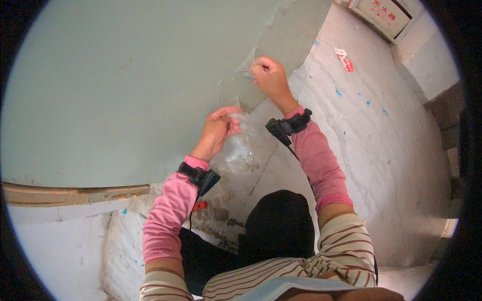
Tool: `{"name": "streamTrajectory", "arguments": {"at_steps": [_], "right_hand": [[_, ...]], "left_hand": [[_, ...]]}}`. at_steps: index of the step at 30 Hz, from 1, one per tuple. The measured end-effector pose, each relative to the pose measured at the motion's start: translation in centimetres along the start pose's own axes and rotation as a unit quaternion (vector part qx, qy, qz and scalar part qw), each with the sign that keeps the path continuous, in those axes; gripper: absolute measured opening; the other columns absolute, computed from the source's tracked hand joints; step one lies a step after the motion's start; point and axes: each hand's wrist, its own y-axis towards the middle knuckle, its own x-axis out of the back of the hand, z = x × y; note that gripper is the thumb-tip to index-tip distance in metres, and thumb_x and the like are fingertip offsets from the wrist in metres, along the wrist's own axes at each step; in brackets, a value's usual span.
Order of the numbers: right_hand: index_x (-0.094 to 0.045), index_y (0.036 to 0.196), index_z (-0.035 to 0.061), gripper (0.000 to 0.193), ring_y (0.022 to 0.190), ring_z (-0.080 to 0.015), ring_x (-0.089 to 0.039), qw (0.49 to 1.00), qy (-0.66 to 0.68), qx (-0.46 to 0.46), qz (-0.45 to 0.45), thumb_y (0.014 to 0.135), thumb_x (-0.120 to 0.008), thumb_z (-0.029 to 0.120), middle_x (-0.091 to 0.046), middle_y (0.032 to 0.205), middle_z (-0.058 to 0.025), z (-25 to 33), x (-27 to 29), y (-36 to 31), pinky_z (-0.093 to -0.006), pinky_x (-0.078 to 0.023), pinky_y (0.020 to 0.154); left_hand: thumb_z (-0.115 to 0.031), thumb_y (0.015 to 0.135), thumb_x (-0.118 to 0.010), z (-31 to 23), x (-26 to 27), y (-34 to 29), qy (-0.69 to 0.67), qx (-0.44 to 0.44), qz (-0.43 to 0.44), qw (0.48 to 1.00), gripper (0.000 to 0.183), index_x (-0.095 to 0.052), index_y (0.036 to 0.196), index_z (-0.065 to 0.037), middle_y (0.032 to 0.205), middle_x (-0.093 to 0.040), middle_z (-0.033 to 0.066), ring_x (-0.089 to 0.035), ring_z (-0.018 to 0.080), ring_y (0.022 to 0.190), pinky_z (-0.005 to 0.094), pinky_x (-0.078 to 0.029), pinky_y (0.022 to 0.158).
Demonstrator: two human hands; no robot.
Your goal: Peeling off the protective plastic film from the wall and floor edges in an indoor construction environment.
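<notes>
A large grey-green panel [120, 95] fills the upper left, with thin clear film [247, 66] lifted and wrinkled along its right side. My right hand [272, 80] is closed in a pinch on that film, close to the panel's right edge. Lower down, my left hand [215, 132] has thumb and fingers drawn together on a crumpled piece of clear film [242, 120] by the panel's lower corner. More loose clear film [236, 150] hangs or lies just below the left hand. Both wrists wear black straps with small devices over pink striped sleeves.
Pale marble-like floor [361, 165] stretches to the right, scattered with small blue scraps [338, 92] and a red and white label [346, 63]. A white box [384, 17] with red lettering stands far right. A small orange-red object [200, 206] lies below my left wrist; a wooden strip [75, 195] runs under the panel.
</notes>
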Motion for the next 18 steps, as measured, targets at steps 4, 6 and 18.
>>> {"name": "streamTrajectory", "arguments": {"at_steps": [4,6,18], "right_hand": [[-0.053,0.071,0.0037,0.005,0.058,-0.007,-0.047,0.982,0.144,-0.124,0.017,0.076,-0.053,0.005,-0.052,0.069,-0.0005,1.2,-0.8,-0.8,-0.0233,-0.046,0.055],[-0.051,0.069,0.0049,0.008,0.061,-0.0083,-0.048,0.974,0.185,-0.131,0.004,0.076,-0.053,0.004,-0.054,0.071,-0.0017,1.7,-0.9,-1.0,-0.0239,-0.045,0.056],[-0.048,0.07,0.0045,0.009,0.058,-0.0107,-0.048,0.923,0.358,-0.14,-0.009,0.078,-0.051,0.004,-0.057,0.076,-0.0048,-2.7,0.4,-5.2,-0.024,-0.04,0.052]], "left_hand": [[0.002,0.083,-0.037,-0.3,0.3,-0.3,-0.008,0.003,-0.018,1.0,0.027,-0.057,0.1,0.0,0.074,-0.054,0.004,-0.054,0.0112,0.062,0.026,-0.052,0.064],[0.003,0.083,-0.037,-0.4,0.2,-0.2,-0.004,-0.001,-0.01,1.0,0.026,-0.057,0.099,0.0,0.076,-0.054,0.0051,-0.054,0.0116,0.063,0.0265,-0.052,0.065],[-0.005,0.087,-0.042,-1.2,0.4,0.0,-0.055,-0.037,0.047,0.997,0.024,-0.051,0.107,0.004,0.084,-0.056,0.0069,-0.058,0.0142,0.072,0.0322,-0.053,0.074]]}}
